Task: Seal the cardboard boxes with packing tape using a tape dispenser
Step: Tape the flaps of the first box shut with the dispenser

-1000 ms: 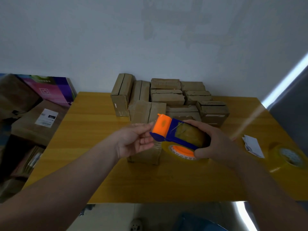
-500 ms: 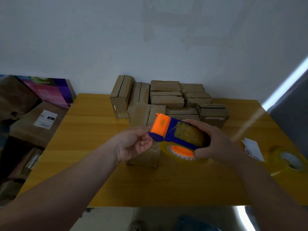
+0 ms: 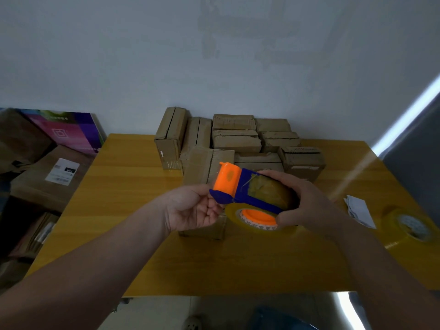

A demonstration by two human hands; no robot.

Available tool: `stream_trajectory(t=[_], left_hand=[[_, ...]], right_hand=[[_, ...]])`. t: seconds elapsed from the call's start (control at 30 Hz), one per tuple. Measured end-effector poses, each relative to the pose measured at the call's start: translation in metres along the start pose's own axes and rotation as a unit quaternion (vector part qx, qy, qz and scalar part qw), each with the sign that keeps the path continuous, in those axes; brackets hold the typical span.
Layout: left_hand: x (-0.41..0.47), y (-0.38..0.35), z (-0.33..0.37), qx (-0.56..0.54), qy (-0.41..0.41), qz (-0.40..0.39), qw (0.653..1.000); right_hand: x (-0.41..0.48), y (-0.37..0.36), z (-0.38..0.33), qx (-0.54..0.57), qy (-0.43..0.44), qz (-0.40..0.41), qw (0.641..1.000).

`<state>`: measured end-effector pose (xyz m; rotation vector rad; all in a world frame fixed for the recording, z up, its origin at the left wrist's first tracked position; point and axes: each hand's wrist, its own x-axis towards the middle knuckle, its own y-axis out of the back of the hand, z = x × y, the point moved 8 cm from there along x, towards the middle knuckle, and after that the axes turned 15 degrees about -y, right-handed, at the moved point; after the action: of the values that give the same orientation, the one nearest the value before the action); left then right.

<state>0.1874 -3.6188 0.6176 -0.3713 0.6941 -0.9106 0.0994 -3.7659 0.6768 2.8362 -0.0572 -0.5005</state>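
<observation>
A blue and orange tape dispenser (image 3: 240,184) with a yellowish tape roll (image 3: 234,216) is held above the table. My right hand (image 3: 307,206) grips it around the roll end. My left hand (image 3: 190,208) is palm up, thumb and curled fingers pinching the dispenser's blue front lip; the tape end itself is too small to make out. Under both hands stands one cardboard box (image 3: 202,163), partly hidden. Behind it is a pile of several cardboard boxes (image 3: 235,139), some on edge, some stacked flat.
The yellow wooden table (image 3: 133,186) ends just before me. A spare tape roll (image 3: 409,227) and a folded white paper (image 3: 359,210) lie at the right. Large cartons (image 3: 47,177) and a colourful box (image 3: 78,132) sit beside the table on the left.
My left hand's fingers have curled in closer under the dispenser's front lip. The right hand keeps its grip, and the dispenser has barely moved.
</observation>
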Motion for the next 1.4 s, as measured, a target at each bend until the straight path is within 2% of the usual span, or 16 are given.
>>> stream_trajectory(t=[0.37, 0.63, 0.73, 0.83, 0.93, 1.03, 1.1, 1.4], left_hand=[[-0.004, -0.001, -0.002, -0.004, -0.006, -0.006, 1.0], [0.003, 0.013, 0.011, 0.027, -0.077, 0.034, 0.996], [0.006, 0.018, 0.027, 0.006, -0.12, 0.034, 0.992], [0.007, 0.023, 0.046, 0.086, -0.176, 0.03, 0.98], [0.004, 0.024, 0.071, 0.255, -0.273, 0.027, 0.927], [-0.003, 0.027, 0.096, 0.426, -0.37, 0.07, 0.822], [-0.008, 0.025, 0.108, 0.475, -0.421, 0.081, 0.768], [-0.01, 0.032, 0.139, 0.561, -0.473, 0.101, 0.672]], right_hand=[[0.0, -0.003, 0.0, 0.018, 0.003, 0.0, 1.0], [0.009, -0.005, -0.005, 0.021, -0.012, 0.018, 1.0], [0.022, -0.002, 0.001, 0.074, -0.056, 0.035, 0.995], [0.034, -0.004, 0.011, 0.192, -0.118, 0.04, 0.974], [0.041, -0.013, 0.011, 0.261, -0.146, 0.036, 0.954], [0.049, -0.019, 0.011, 0.315, -0.157, 0.053, 0.934], [0.054, -0.024, 0.008, 0.352, -0.156, 0.054, 0.921], [0.068, -0.047, -0.002, 0.419, -0.184, 0.058, 0.887]])
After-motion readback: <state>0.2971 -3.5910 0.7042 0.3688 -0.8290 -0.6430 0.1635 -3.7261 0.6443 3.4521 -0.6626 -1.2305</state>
